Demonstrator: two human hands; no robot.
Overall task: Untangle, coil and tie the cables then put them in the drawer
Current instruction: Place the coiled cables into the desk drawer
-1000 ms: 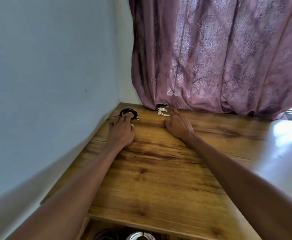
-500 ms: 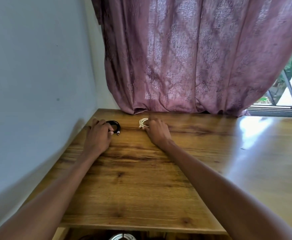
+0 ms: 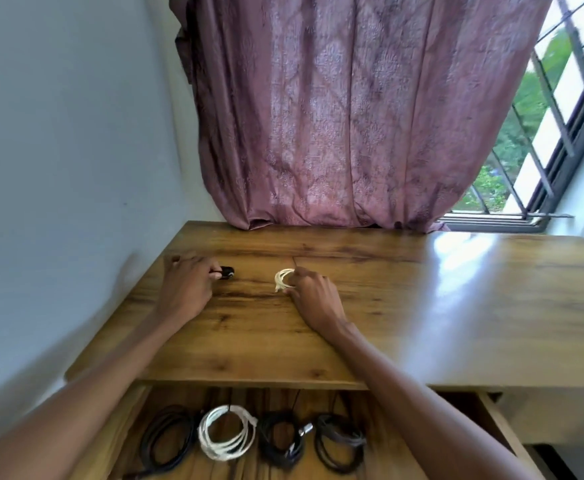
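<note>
Head view: the left hand [image 3: 185, 291] curls its fingers over a small black coiled cable [image 3: 227, 272] near the table's [image 3: 422, 306] far-left corner, while the right hand [image 3: 313, 296] pinches a small white coiled cable [image 3: 282, 278] just beside it, toward the middle. Both look gathered up for carrying to the open drawer [image 3: 484, 420] below the near edge, where four coiled cables [image 3: 226, 433] already lie side by side. The wooden table sits against a pale wall [image 3: 58, 150], a mauve curtain [image 3: 352, 116] and a barred window [image 3: 543, 133].
</note>
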